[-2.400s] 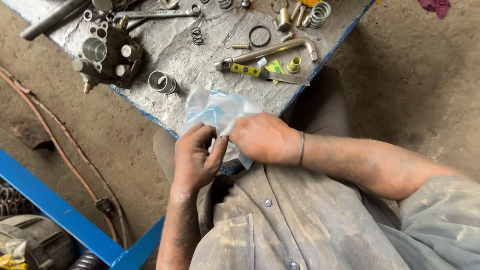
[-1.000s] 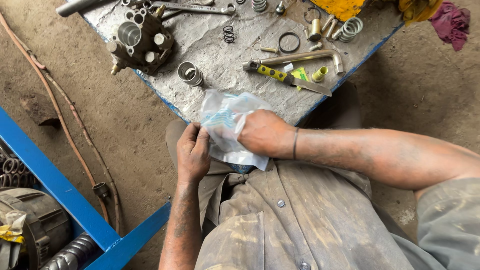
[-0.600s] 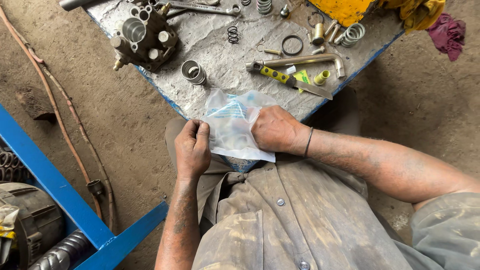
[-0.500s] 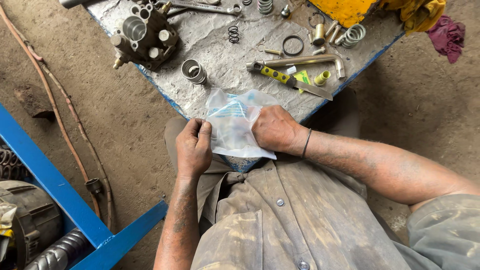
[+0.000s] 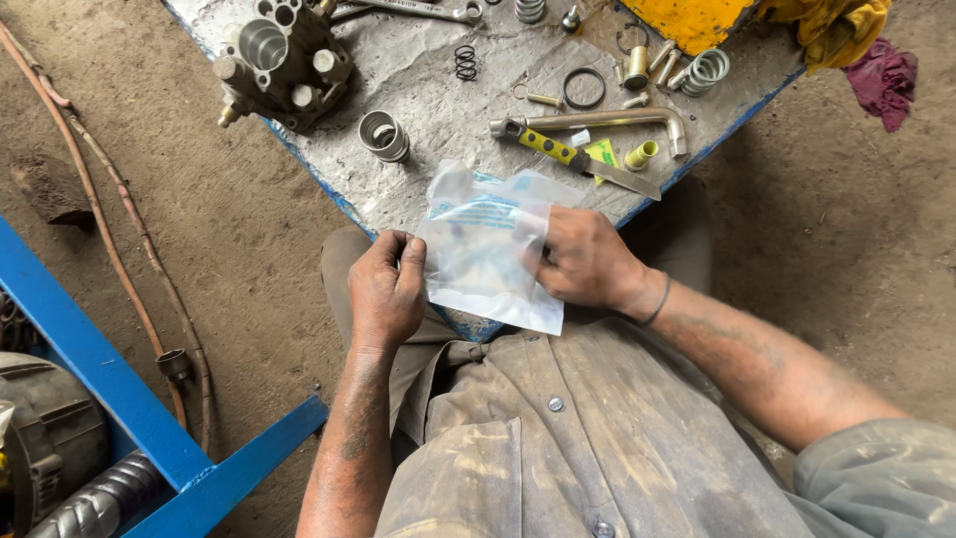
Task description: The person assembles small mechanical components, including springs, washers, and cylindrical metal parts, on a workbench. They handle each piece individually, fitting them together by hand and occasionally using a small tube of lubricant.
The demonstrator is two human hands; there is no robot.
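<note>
- Close to the chest, both hands hold a clear plastic bag (image 5: 488, 249) with light blue print, stretched flat between them over the near corner of the work table (image 5: 438, 120).
- Left hand (image 5: 386, 289): fingers curled in and shut on the bag's left edge, the thumb and forefinger pinching the film.
- Right hand (image 5: 588, 261): fingers closed on the bag's right edge, fingertips lying on its face; a thin dark band sits on that wrist.
- What the bag holds cannot be made out through the film.
- Just beyond the bag on the table lie a knife with a yellow and black handle (image 5: 573, 157), a bent metal tube (image 5: 607, 120) touching it, and a small yellow-green cap (image 5: 641, 155) beside the blade.
- A short metal sleeve (image 5: 383, 134) stands upright near the table's left edge, with a grey cast pump body (image 5: 282, 62) farther back at the corner.
- A black rubber ring (image 5: 584, 88), a small coil spring (image 5: 465, 62) and a few brass fittings are scattered near the middle of the table.
- A blue steel frame (image 5: 110, 389) runs across the dirt floor at lower left, well apart from the hands.
</note>
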